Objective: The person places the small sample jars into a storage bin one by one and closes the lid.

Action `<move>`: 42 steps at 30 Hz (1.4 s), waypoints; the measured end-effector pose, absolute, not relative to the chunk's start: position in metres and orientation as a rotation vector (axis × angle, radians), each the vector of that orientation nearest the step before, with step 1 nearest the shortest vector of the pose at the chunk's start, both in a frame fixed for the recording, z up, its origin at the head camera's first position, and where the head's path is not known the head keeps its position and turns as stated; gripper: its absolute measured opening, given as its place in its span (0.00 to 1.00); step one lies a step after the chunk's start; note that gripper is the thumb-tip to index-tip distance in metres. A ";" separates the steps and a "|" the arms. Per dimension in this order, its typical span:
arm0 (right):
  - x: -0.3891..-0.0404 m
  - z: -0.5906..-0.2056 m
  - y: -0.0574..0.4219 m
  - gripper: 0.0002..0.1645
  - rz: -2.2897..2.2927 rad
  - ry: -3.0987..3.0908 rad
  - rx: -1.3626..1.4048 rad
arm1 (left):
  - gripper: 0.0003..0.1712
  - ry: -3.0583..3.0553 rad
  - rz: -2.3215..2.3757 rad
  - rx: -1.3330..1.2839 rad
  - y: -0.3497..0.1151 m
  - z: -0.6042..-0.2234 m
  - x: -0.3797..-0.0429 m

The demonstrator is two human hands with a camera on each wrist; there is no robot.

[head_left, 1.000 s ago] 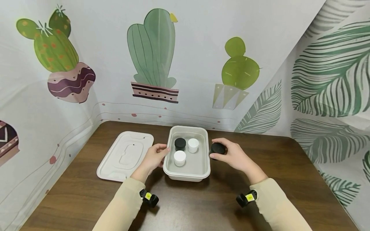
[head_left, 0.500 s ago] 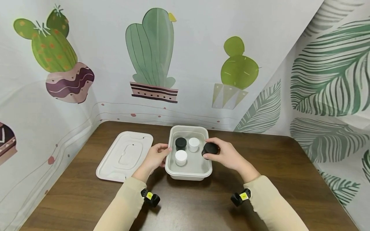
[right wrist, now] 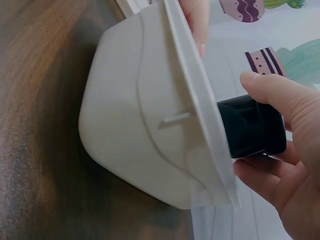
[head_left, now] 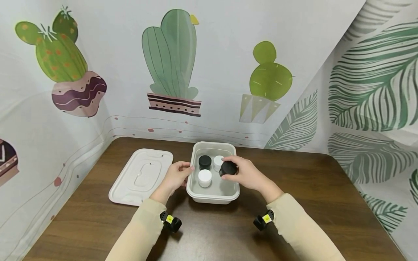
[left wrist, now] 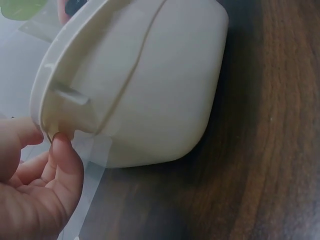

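Note:
A black jar (head_left: 228,168) is gripped by its sides between the thumb and fingers of my right hand (head_left: 245,173), over the right part of a pale grey plastic tub (head_left: 213,198). In the right wrist view the jar (right wrist: 250,127) is partly below the tub's rim. My left hand (head_left: 174,177) pinches the tub's left rim, with the thumb on top and fingers beneath, as the left wrist view shows. Inside the tub stand another black-lidded jar (head_left: 204,161) at the back left, a white jar (head_left: 204,178) in front of it, and a second white jar (head_left: 218,162), partly hidden by my right hand.
A white lid (head_left: 142,175) lies flat on the brown wooden table (head_left: 209,232), left of the tub. Behind the table's far edge hangs a wall cloth (head_left: 222,72) printed with cacti and leaves.
My right hand has carried the black jar leftward from beside the tub, across its right rim, to over its inside. The left hand keeps its hold on the rim; the tub shifted slightly right.

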State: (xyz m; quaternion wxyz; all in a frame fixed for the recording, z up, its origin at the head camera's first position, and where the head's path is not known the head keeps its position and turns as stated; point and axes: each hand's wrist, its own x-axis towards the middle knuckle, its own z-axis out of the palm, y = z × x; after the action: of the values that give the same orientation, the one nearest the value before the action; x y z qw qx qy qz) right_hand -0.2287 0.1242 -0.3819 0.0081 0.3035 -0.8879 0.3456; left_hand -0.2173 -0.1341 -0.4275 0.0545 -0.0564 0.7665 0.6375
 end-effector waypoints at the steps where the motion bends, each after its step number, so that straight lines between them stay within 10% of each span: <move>1: -0.229 -0.383 0.123 0.34 1.069 -2.769 0.955 | 0.19 2.326 1.939 -0.173 -0.134 -0.427 -0.217; 42: -0.235 -0.417 0.084 0.26 0.458 -2.783 0.887 | 0.18 2.301 1.906 -0.206 -0.133 -0.424 -0.222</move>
State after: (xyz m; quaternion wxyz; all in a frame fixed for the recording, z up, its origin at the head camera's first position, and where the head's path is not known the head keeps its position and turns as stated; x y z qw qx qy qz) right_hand -0.2347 0.0837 -0.4166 0.0923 0.2986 -0.9373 0.1542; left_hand -0.2219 -0.1328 -0.4236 0.0733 -0.0685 0.7662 0.6347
